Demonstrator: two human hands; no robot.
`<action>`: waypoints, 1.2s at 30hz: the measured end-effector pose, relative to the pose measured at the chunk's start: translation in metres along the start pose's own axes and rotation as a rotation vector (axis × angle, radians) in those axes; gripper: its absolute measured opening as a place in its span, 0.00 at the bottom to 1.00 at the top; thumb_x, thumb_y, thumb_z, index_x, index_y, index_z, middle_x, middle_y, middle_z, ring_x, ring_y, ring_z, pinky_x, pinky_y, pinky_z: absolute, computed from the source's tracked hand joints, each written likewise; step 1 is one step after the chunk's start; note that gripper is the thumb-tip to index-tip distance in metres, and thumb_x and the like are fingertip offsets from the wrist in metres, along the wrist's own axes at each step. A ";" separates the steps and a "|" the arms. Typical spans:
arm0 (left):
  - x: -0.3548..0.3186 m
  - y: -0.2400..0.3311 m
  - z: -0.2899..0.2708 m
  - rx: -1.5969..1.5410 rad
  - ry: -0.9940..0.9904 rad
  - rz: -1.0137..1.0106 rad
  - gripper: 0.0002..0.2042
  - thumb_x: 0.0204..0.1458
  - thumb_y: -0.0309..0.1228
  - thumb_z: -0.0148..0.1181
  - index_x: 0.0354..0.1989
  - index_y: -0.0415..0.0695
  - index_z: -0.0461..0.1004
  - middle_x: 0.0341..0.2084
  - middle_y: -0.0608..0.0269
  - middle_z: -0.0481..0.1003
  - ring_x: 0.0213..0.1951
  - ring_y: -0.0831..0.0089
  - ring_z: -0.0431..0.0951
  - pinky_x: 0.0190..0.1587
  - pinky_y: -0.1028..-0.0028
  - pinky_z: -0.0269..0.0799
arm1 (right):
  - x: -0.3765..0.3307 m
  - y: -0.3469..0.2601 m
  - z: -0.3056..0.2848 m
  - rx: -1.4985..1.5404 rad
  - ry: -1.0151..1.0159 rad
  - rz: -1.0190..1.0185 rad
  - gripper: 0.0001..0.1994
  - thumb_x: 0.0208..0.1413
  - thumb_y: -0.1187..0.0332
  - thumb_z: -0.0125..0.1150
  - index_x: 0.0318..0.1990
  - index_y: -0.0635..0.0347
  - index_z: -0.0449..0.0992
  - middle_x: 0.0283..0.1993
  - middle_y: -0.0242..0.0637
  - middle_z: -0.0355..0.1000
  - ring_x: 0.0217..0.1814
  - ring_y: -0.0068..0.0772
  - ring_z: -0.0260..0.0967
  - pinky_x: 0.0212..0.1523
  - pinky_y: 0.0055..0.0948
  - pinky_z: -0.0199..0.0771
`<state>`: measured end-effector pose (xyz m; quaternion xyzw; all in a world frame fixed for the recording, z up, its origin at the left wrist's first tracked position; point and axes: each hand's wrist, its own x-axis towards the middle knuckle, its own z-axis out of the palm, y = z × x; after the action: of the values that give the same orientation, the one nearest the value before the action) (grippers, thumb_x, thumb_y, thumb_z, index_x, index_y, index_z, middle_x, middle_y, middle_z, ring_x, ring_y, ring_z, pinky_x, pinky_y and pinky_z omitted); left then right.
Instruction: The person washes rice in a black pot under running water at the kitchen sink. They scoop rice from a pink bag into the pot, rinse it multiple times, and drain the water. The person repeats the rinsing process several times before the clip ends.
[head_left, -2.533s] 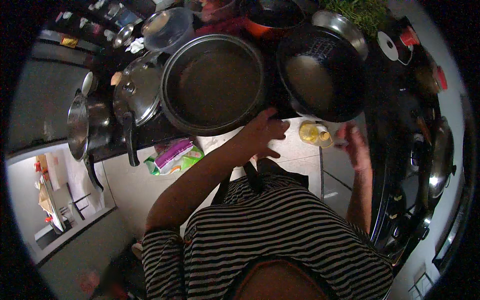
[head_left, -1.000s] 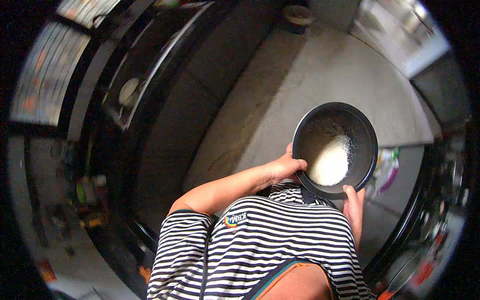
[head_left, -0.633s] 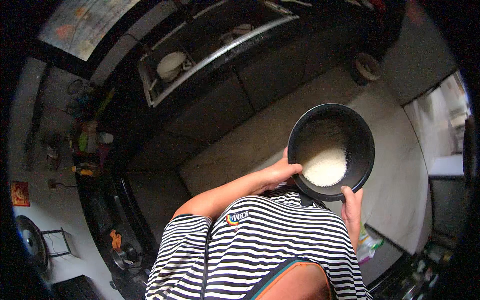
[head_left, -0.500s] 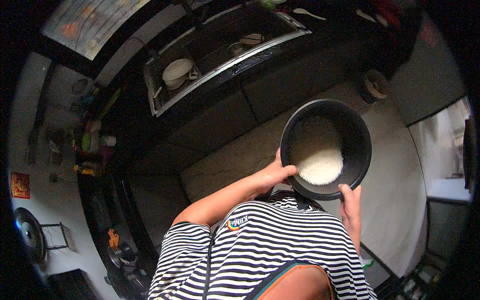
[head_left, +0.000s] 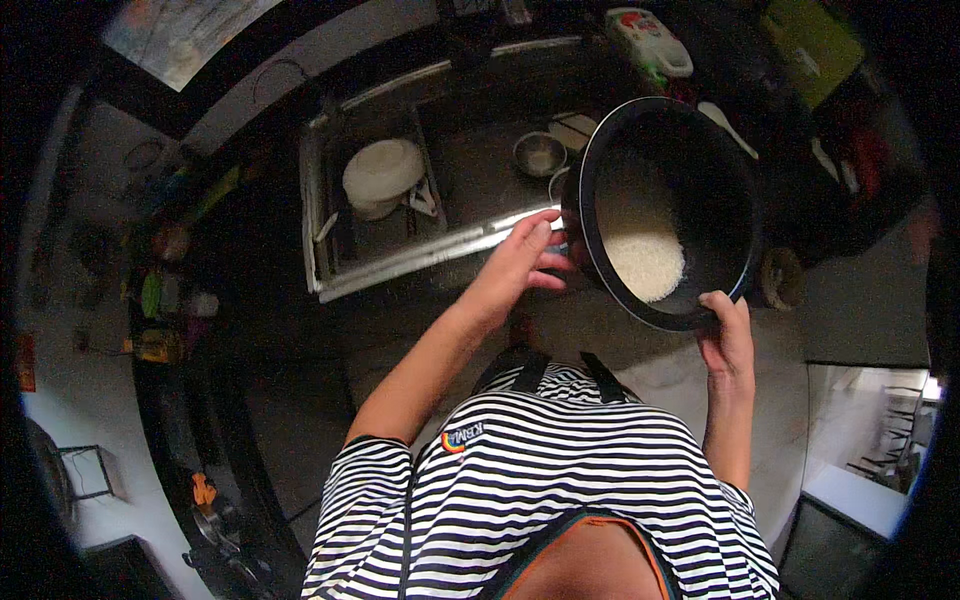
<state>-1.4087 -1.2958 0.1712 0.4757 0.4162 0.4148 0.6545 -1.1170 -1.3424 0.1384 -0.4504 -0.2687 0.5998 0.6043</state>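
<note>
A dark round pot [head_left: 720, 190] is tilted with its mouth toward me, a mound of white rice [head_left: 642, 260] lying along its lower left inside. My right hand [head_left: 728, 338] grips its lower right rim, thumb over the edge and the other fingers underneath. Beside the pot's left wall is my left hand [head_left: 525, 262], its fingers spread apart. Some of those fingertips reach the outer wall, but I cannot tell whether they touch it. The sink [head_left: 440, 245] with its bright metal edge lies just beyond and to the left of the pot.
In the sink sit a covered white pot [head_left: 382, 172] and a small metal bowl [head_left: 540, 155]. On the dark counter are a white bottle [head_left: 650, 42] and a white spoon-like utensil [head_left: 728, 128]. A bin [head_left: 782, 278] stands on the floor right of the pot.
The pot has moved away from me toward the sink and tilted more. My left hand has come off its rim and spread its fingers; my right hand still grips it.
</note>
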 end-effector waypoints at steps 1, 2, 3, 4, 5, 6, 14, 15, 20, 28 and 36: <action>-0.002 -0.001 -0.001 0.022 0.044 -0.007 0.25 0.59 0.44 0.45 0.60 0.42 0.55 0.51 0.53 0.65 0.43 0.69 0.72 0.41 0.71 0.73 | 0.000 -0.003 -0.006 0.000 0.002 0.013 0.08 0.44 0.74 0.57 0.35 0.59 0.71 0.31 0.29 0.69 0.33 0.24 0.67 0.33 0.25 0.69; -0.004 -0.003 -0.003 0.046 0.093 -0.017 0.24 0.58 0.41 0.47 0.59 0.41 0.57 0.50 0.53 0.66 0.43 0.69 0.72 0.40 0.70 0.74 | 0.000 -0.004 -0.011 -0.013 -0.014 0.046 0.08 0.43 0.74 0.57 0.34 0.59 0.71 0.31 0.29 0.69 0.33 0.24 0.67 0.32 0.25 0.69; -0.014 -0.011 0.000 0.095 0.193 -0.011 0.23 0.55 0.38 0.54 0.56 0.40 0.61 0.49 0.56 0.67 0.44 0.72 0.72 0.38 0.71 0.74 | -0.009 0.001 -0.026 -0.029 -0.021 0.097 0.08 0.43 0.73 0.57 0.34 0.59 0.71 0.30 0.29 0.69 0.32 0.24 0.67 0.31 0.25 0.69; -0.022 -0.017 0.005 0.112 0.261 0.015 0.22 0.54 0.36 0.55 0.55 0.40 0.61 0.47 0.57 0.68 0.45 0.71 0.72 0.38 0.71 0.74 | -0.017 0.005 -0.040 -0.045 -0.029 0.149 0.08 0.43 0.73 0.57 0.33 0.59 0.71 0.30 0.30 0.69 0.31 0.24 0.67 0.30 0.26 0.69; -0.005 -0.006 0.003 0.155 0.290 0.017 0.22 0.53 0.35 0.55 0.55 0.39 0.62 0.47 0.57 0.68 0.45 0.69 0.72 0.39 0.70 0.73 | -0.016 -0.015 -0.035 -0.116 0.008 0.145 0.08 0.43 0.73 0.58 0.33 0.59 0.70 0.29 0.30 0.69 0.27 0.23 0.67 0.25 0.24 0.69; 0.005 -0.001 -0.002 0.228 0.337 0.031 0.22 0.52 0.35 0.56 0.54 0.39 0.62 0.47 0.57 0.68 0.45 0.67 0.72 0.41 0.69 0.73 | -0.019 -0.021 -0.033 -0.124 0.006 0.127 0.08 0.43 0.73 0.58 0.33 0.59 0.70 0.28 0.29 0.69 0.27 0.23 0.67 0.24 0.24 0.69; 0.105 -0.024 -0.047 1.017 0.735 0.398 0.24 0.44 0.30 0.61 0.50 0.37 0.65 0.42 0.46 0.69 0.44 0.54 0.71 0.49 0.63 0.66 | 0.005 -0.056 -0.021 -0.289 -0.103 0.360 0.09 0.43 0.73 0.54 0.35 0.62 0.68 0.30 0.31 0.67 0.29 0.25 0.67 0.28 0.26 0.71; 0.150 0.007 -0.081 1.101 0.754 0.557 0.24 0.43 0.30 0.61 0.50 0.36 0.65 0.41 0.45 0.69 0.44 0.53 0.71 0.49 0.62 0.66 | 0.044 -0.051 -0.002 -0.282 -0.158 0.360 0.10 0.43 0.74 0.55 0.36 0.63 0.68 0.30 0.31 0.67 0.30 0.25 0.67 0.29 0.26 0.71; 0.259 0.031 -0.134 1.065 0.641 0.376 0.22 0.45 0.33 0.60 0.48 0.37 0.66 0.39 0.48 0.70 0.43 0.57 0.71 0.47 0.64 0.66 | 0.104 -0.045 0.037 -0.224 -0.125 0.394 0.15 0.42 0.77 0.55 0.41 0.65 0.66 0.31 0.31 0.66 0.31 0.24 0.66 0.31 0.25 0.69; 0.242 0.078 -0.139 0.877 0.673 0.241 0.19 0.49 0.38 0.58 0.45 0.39 0.67 0.36 0.54 0.72 0.39 0.64 0.72 0.44 0.69 0.67 | 0.171 -0.045 0.079 -0.346 -0.207 0.562 0.31 0.41 0.78 0.57 0.58 0.65 0.58 0.50 0.40 0.67 0.49 0.36 0.66 0.51 0.33 0.66; 0.121 0.049 -0.108 0.673 0.696 -0.065 0.17 0.51 0.42 0.58 0.41 0.40 0.69 0.31 0.60 0.74 0.33 0.71 0.73 0.38 0.74 0.68 | 0.169 -0.016 0.077 -0.267 -0.173 0.574 0.30 0.44 0.77 0.59 0.58 0.63 0.58 0.51 0.40 0.69 0.50 0.36 0.68 0.50 0.35 0.68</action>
<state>-1.4804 -1.1422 0.1787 0.4809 0.7361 0.3710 0.2987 -1.1529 -1.1595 0.1503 -0.5305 -0.2573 0.7410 0.3213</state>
